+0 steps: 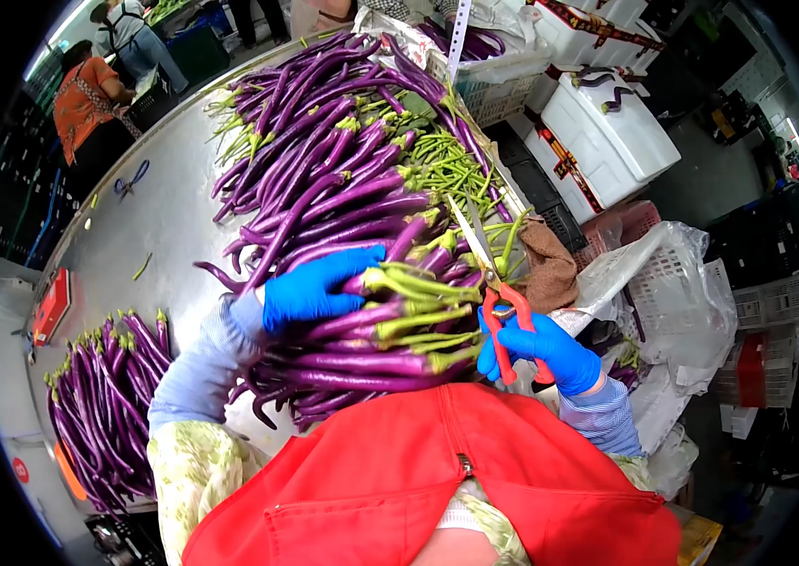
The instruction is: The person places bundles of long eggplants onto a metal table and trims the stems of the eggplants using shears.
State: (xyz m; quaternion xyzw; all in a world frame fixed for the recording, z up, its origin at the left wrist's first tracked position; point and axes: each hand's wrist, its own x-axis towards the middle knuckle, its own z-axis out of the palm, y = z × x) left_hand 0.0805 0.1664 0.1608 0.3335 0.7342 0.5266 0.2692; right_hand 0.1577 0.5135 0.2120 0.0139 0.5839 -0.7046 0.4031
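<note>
Long purple eggplants [324,198] with green stems lie in a broad heap on a metal table [159,250]. My left hand [319,286], in a blue glove, is closed around the stem end of some eggplants in the near part of the heap. Red-handled scissors [516,344] are in my blue-gloved right hand [550,351], their blades spread apart and pointing away from me, just right of the stems. Cut green stem pieces [456,170] are piled at the heap's right side. A brown cloth [548,264] lies just beyond my right hand.
Another eggplant pile [109,406] is at the left, near a red box [51,307] and blue-handled scissors [132,177]. White foam boxes [607,137], a plastic-lined crate [668,292] and baskets stand at the right. Another person [88,99] works at the back left.
</note>
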